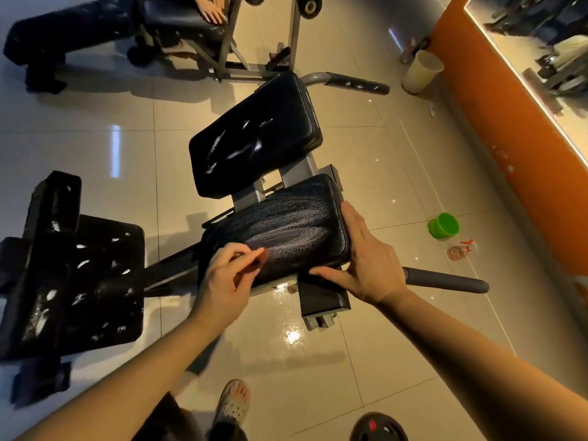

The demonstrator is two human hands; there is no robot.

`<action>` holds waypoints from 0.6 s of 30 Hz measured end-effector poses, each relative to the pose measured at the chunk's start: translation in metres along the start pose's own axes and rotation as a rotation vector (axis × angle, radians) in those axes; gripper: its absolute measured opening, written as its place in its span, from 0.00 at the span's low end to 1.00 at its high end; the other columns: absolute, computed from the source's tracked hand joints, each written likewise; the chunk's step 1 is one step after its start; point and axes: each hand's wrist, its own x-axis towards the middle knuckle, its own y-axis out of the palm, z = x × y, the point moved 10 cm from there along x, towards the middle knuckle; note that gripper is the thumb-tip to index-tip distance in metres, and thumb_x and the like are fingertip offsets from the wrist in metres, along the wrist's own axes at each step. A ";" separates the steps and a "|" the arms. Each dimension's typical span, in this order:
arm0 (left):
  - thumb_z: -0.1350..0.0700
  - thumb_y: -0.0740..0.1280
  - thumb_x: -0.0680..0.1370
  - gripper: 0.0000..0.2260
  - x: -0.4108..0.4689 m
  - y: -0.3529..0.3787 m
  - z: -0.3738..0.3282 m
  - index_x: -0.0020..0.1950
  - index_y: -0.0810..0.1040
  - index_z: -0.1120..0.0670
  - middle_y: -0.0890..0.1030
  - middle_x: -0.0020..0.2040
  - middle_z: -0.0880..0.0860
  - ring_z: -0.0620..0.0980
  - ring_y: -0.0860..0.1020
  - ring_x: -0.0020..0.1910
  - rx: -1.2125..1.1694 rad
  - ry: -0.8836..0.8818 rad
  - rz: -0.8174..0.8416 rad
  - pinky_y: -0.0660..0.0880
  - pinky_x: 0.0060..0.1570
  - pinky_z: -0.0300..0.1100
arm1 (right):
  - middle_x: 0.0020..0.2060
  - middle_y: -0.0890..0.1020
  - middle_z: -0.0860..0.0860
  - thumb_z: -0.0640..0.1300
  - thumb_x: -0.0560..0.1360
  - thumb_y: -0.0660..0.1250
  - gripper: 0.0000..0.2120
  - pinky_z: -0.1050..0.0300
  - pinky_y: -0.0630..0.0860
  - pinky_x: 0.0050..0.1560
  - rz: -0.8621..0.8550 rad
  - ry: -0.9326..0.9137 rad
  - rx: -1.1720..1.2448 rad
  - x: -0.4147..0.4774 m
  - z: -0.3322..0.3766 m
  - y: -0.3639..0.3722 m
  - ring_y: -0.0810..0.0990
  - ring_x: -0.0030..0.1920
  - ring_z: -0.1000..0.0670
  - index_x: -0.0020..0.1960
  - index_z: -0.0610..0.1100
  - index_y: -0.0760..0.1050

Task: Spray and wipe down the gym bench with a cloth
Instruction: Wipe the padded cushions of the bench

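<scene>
The gym bench has two black pads on a grey frame: a near seat pad (286, 224) streaked with wet swirl marks and a tilted back pad (254, 135) with white smears. My left hand (227, 276) is on the seat pad's near left corner, its fingers curled round a small reddish-brown cloth (261, 255) that is blurred. My right hand (366, 259) rests on the pad's right edge with straight fingers, the thumb along the front edge. A clear spray bottle (461, 249) with a red trigger lies on the floor to the right.
Another black bench (79, 281) stands at the left. A green cup (444, 226) and a white bin (421, 71) stand near the orange wall (509, 138). A grey handle bar (445, 280) sticks out to the right. Another person's hand (211, 11) rests on a far bench. A weight plate (378, 428) lies by my foot (234, 402).
</scene>
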 end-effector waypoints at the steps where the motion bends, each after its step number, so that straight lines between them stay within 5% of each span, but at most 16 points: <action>1: 0.67 0.72 0.78 0.18 -0.004 -0.007 0.022 0.66 0.82 0.55 0.75 0.55 0.45 0.51 0.76 0.56 0.013 -0.092 -0.036 0.77 0.60 0.57 | 0.82 0.53 0.55 0.77 0.69 0.67 0.57 0.50 0.84 0.49 -0.001 0.003 -0.004 0.000 0.000 0.000 0.83 0.49 0.52 0.84 0.50 0.42; 3: 0.67 0.72 0.77 0.16 0.001 -0.003 0.016 0.64 0.83 0.56 0.75 0.54 0.46 0.51 0.76 0.55 0.012 -0.144 -0.084 0.77 0.59 0.58 | 0.82 0.55 0.54 0.76 0.69 0.67 0.57 0.52 0.83 0.48 -0.011 0.002 -0.013 -0.001 0.000 0.000 0.83 0.49 0.52 0.84 0.49 0.44; 7: 0.66 0.69 0.79 0.18 0.028 0.039 -0.104 0.68 0.81 0.56 0.75 0.60 0.50 0.49 0.72 0.62 -0.113 0.116 -0.009 0.74 0.64 0.40 | 0.81 0.59 0.51 0.76 0.70 0.64 0.55 0.58 0.80 0.46 -0.024 0.004 -0.052 -0.002 0.001 0.002 0.83 0.52 0.50 0.83 0.47 0.45; 10: 0.66 0.68 0.79 0.19 0.027 0.043 -0.117 0.69 0.80 0.54 0.75 0.61 0.50 0.48 0.71 0.64 -0.107 0.208 0.057 0.71 0.66 0.37 | 0.81 0.59 0.52 0.78 0.70 0.63 0.55 0.54 0.82 0.47 -0.027 0.011 -0.051 -0.003 0.001 0.001 0.83 0.53 0.49 0.83 0.49 0.45; 15: 0.67 0.70 0.78 0.18 -0.018 -0.004 0.023 0.66 0.82 0.55 0.76 0.56 0.48 0.48 0.74 0.58 -0.033 -0.174 -0.115 0.77 0.61 0.54 | 0.80 0.60 0.54 0.79 0.68 0.65 0.57 0.49 0.84 0.44 -0.020 0.011 -0.039 -0.001 0.003 -0.004 0.83 0.49 0.51 0.83 0.50 0.44; 18: 0.65 0.70 0.80 0.15 -0.021 -0.009 0.039 0.66 0.82 0.57 0.74 0.55 0.49 0.46 0.72 0.56 -0.031 -0.345 -0.183 0.76 0.61 0.47 | 0.80 0.61 0.55 0.79 0.68 0.65 0.57 0.51 0.84 0.45 -0.031 0.022 -0.039 -0.002 0.002 -0.005 0.84 0.50 0.49 0.83 0.50 0.45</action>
